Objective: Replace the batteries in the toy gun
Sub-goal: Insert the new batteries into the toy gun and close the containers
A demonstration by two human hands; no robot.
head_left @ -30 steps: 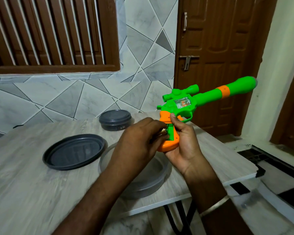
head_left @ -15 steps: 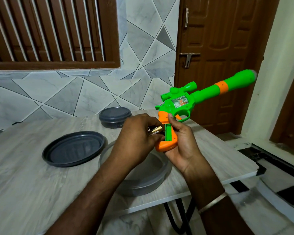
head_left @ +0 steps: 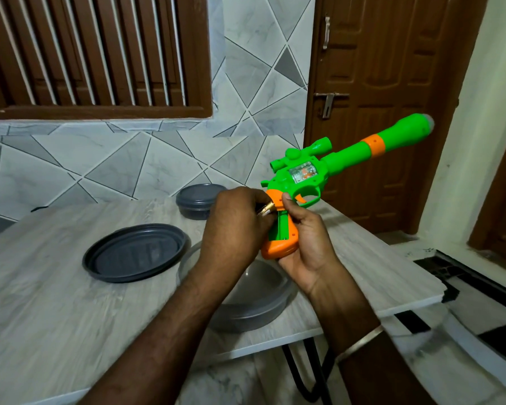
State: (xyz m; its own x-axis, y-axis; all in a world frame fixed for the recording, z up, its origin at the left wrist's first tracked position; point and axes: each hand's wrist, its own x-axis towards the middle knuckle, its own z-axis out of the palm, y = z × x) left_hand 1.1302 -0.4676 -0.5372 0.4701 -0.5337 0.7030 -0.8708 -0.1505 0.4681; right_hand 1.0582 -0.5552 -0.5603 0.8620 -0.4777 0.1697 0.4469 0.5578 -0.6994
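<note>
A green and orange toy gun (head_left: pixel 304 179) is held above the table, its barrel pointing up and to the right. My right hand (head_left: pixel 307 244) grips the orange handle from below and behind, thumb up near the trigger. The battery compartment (head_left: pixel 282 226) in the handle is open and shows green inside. My left hand (head_left: pixel 234 226) pinches a gold battery (head_left: pixel 265 210) right at the top of that opening. Most of the battery is hidden by my fingers.
A grey lid (head_left: pixel 135 252) lies on the wooden table (head_left: pixel 56 302) at the left. A grey round container (head_left: pixel 257 305) sits under my hands, and a closed smaller one (head_left: pixel 196 200) stands behind. The table's right edge is close; a brown door (head_left: pixel 377 83) stands beyond.
The battery's gold tip came into sight between my left fingers at the handle opening, and the gun tilted slightly more upward. Both hands kept their hold.
</note>
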